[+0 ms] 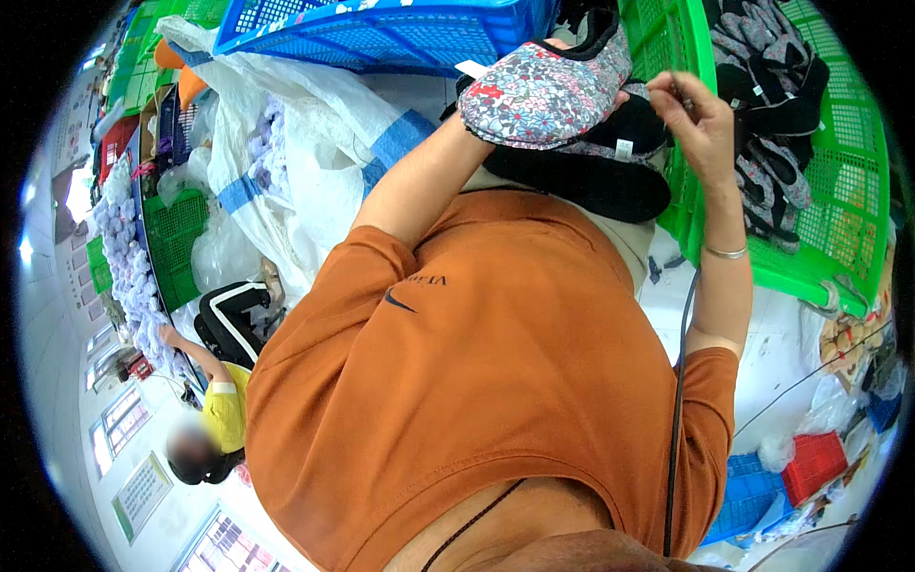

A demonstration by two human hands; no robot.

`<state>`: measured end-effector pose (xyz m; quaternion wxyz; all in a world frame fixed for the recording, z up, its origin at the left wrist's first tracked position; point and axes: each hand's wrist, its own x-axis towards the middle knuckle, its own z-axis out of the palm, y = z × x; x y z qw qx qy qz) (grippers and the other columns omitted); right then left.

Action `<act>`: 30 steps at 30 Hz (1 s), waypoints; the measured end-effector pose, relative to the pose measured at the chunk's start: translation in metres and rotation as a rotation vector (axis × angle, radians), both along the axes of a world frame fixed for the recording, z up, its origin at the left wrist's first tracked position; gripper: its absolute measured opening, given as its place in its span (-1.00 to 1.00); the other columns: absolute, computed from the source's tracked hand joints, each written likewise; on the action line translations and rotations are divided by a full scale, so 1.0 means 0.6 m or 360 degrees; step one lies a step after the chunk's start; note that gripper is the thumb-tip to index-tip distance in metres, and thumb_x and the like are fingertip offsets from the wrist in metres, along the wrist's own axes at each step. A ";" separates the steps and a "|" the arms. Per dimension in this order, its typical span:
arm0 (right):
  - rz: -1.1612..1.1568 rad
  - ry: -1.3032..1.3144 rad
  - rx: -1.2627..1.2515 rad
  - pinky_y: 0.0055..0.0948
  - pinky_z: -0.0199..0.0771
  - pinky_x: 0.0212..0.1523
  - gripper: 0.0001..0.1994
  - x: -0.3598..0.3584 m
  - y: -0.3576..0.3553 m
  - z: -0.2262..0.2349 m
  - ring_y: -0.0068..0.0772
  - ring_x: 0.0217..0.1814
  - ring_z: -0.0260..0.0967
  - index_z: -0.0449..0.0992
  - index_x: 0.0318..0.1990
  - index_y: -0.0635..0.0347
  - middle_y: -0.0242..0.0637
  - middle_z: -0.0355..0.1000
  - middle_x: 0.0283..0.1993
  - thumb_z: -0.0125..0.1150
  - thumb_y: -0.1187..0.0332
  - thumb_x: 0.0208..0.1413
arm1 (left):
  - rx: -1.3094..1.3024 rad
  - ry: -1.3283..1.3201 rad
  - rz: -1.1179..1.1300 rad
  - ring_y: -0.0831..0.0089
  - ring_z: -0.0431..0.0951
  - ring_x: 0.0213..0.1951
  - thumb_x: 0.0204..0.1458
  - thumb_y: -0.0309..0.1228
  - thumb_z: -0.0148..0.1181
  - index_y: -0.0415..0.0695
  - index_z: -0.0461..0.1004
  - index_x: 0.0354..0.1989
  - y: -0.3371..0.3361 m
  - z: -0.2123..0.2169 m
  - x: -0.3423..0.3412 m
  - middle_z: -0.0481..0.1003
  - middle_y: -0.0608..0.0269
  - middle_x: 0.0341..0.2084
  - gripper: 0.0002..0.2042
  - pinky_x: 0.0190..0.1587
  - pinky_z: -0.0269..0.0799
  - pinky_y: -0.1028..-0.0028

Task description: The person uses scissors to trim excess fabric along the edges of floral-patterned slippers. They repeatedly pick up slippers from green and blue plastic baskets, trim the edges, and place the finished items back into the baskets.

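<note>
A slipper point(548, 95) with a floral print and black fuzzy trim is held up in front of me by my left hand point(467, 141). Most of that hand is hidden behind the slipper; a fingertip shows at its edge. A white tag sticks out beside the slipper. Under it, more slippers point(581, 181) with black soles lie on my lap. To the right of the held slipper, apart from it, my right hand point(694, 119) is raised with thumb and fingers pinched together. What they pinch, if anything, is too small to make out.
A green crate point(843, 219) of slippers point(772, 95) stands at the right, with a blue crate point(381, 43) ahead. White woven sacking point(315, 133) lies to the left. Further left, a person in a yellow top point(225, 410) reaches toward pale bundles point(133, 276). Red and blue crates point(815, 467) lie lower right.
</note>
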<state>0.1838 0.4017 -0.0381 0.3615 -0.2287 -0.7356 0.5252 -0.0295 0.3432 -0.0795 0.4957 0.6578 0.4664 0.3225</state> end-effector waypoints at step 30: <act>-0.0291 -0.0181 0.1239 -0.48 0.34 -0.58 -0.64 -0.009 -0.013 0.041 -0.34 -0.56 0.34 0.41 -0.45 0.16 -0.36 0.34 -0.56 0.33 0.06 -0.20 | -0.0995 -0.2121 0.0096 0.26 0.32 0.07 0.22 -0.23 -0.26 -0.23 0.20 0.11 0.045 -0.085 0.042 0.32 0.02 0.03 -0.60 0.21 0.19 0.30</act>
